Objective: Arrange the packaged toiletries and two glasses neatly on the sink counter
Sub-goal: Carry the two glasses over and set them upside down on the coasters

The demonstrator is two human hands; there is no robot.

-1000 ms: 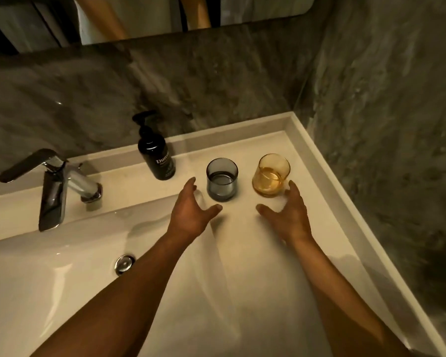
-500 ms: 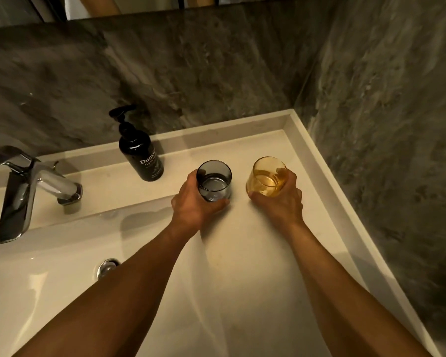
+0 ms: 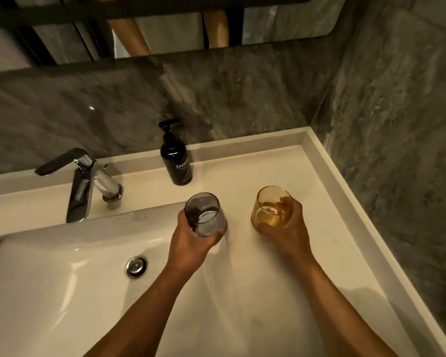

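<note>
My left hand [image 3: 191, 246] is shut on a smoky grey glass [image 3: 205, 213], gripping it from below and holding it tilted above the counter beside the basin. My right hand [image 3: 286, 233] is shut on an amber glass [image 3: 271, 206], also tilted toward me. Both glasses look lifted off the white sink counter [image 3: 281, 171]. No packaged toiletries are in view.
A black pump bottle [image 3: 177, 161] stands at the back of the counter by the raised rim. A chrome faucet [image 3: 83, 184] overhangs the white basin [image 3: 49, 279] with its drain plug [image 3: 136, 266]. Grey stone walls close in behind and on the right.
Both hands went from open in front of the glasses to closed around them, then raised and tilted the glasses toward me. The view has shifted left.
</note>
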